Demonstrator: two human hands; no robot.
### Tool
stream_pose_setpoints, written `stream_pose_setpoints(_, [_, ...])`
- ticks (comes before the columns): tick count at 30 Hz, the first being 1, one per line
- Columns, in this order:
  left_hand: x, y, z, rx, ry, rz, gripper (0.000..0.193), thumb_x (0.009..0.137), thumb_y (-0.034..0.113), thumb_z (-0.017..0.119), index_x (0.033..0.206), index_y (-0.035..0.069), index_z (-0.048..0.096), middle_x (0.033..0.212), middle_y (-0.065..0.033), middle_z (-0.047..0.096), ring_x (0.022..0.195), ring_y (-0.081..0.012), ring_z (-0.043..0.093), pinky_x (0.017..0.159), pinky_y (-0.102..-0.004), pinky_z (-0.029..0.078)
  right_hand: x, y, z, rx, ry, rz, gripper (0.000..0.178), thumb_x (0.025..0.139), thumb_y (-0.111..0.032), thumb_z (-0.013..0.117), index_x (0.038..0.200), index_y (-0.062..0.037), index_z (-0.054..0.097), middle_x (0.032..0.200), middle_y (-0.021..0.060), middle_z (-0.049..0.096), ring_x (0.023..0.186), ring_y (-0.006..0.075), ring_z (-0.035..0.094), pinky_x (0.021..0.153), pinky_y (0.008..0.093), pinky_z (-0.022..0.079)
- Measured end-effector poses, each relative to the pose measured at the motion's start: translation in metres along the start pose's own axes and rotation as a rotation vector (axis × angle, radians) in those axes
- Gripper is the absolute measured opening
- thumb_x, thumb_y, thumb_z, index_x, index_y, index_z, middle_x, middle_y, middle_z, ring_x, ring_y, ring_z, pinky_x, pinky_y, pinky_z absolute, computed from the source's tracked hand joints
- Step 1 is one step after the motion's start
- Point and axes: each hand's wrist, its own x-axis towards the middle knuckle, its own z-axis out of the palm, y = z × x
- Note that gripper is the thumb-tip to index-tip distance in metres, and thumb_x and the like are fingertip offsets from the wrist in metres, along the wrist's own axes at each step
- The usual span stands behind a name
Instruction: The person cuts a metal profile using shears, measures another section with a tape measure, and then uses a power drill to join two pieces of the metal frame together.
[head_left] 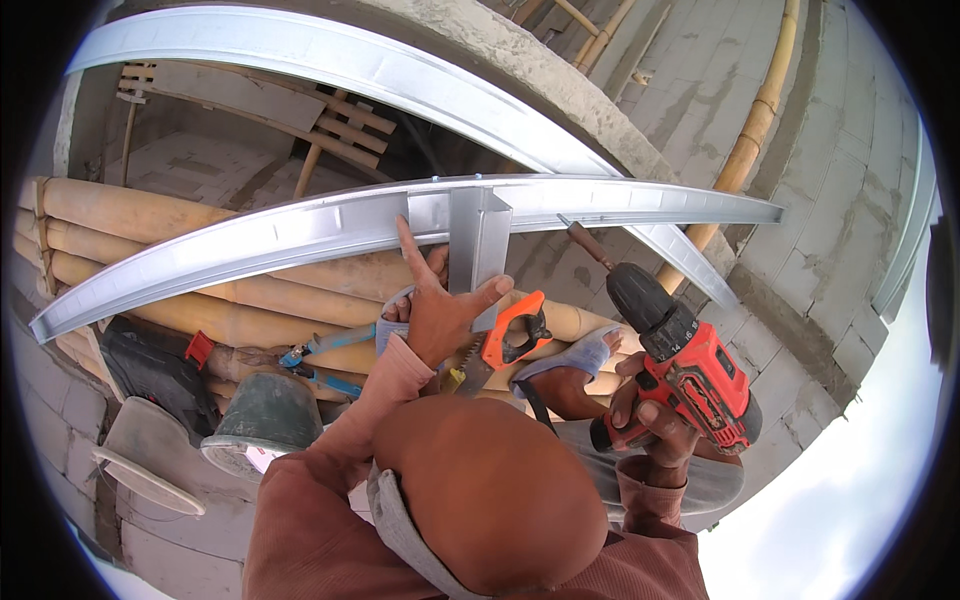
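My right hand [658, 425] grips a red and black cordless drill [690, 375] by its handle. The drill's long bit points up and left toward a long silver metal channel [300, 228]. A short upright metal piece [478, 240] meets that channel at its middle. My left hand [440, 305] holds the lower part of this short piece, thumb along its right side. The left index finger stretches up against the channel; the other fingers are partly hidden. Just below the left hand lies a handsaw with an orange handle [515, 332], its blade partly covered.
Bamboo poles [225, 290] form the platform under my sandalled feet. Blue-handled hand tools [330, 345], a black case [155, 370] and buckets [265, 415] sit at left. A second metal channel [330, 55] crosses beyond. A block wall [820, 200] stands at right, with bright sky below it.
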Motion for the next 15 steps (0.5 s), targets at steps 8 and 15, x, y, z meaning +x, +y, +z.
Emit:
stream_pose_setpoints(8, [-0.002,0.017,0.010,-0.061,0.017,-0.072,0.135,0.085,0.005,0.083,0.160,0.019,-0.029,0.132,-0.0230,0.058,0.112,-0.0253,0.063,0.097,-0.0370,0.053,0.006,0.006,-0.031,0.088,0.095,0.083,0.059,0.082,-0.018,0.080,0.127,0.0121,0.057,0.081,0.0178,0.068,0.051,0.0187,0.060,0.042,0.0267,0.042])
stream_pose_setpoints(15, [0.000,0.028,0.005,0.203,0.039,-0.160,0.143,0.083,0.017,0.088,0.157,0.015,-0.034,0.126,-0.0270,0.064,0.108,-0.0269,0.069,0.094,-0.0368,0.057,0.011,0.022,-0.050,0.086,0.026,0.193,0.059,0.082,-0.013,0.073,0.128,0.0161,0.049,0.105,0.0262,0.066,0.054,0.0231,0.063,0.041,0.0316,0.051])
